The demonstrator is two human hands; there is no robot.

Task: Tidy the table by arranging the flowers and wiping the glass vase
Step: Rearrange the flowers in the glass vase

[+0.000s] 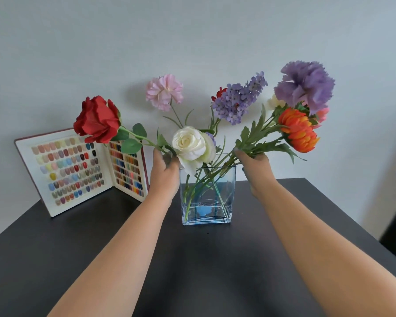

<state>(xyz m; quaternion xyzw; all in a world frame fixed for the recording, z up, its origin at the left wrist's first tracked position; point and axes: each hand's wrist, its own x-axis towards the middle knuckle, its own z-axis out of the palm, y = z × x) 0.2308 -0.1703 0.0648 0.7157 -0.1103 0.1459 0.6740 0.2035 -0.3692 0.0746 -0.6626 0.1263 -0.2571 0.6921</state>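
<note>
The glass vase (207, 195) stands upright near the middle of the dark worktop (55, 248), its flower stems splayed out above the rim. The left hand (165, 172) has its grip closed on the red rose (97, 120) stem, leaning it left, beside the white rose (191, 144). The right hand (255, 165) grips a bunch of stems carrying the orange flower (298, 130) and purple carnation (305, 84), tilted right

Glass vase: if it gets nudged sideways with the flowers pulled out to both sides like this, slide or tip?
The clear square glass vase probably slides rather than tips: its base looks wide and flat on the smooth dark table. It likely turns top-heavy, since the stems lean far out past the rim. Being glass, it's probably slippery and breakable.
</note>
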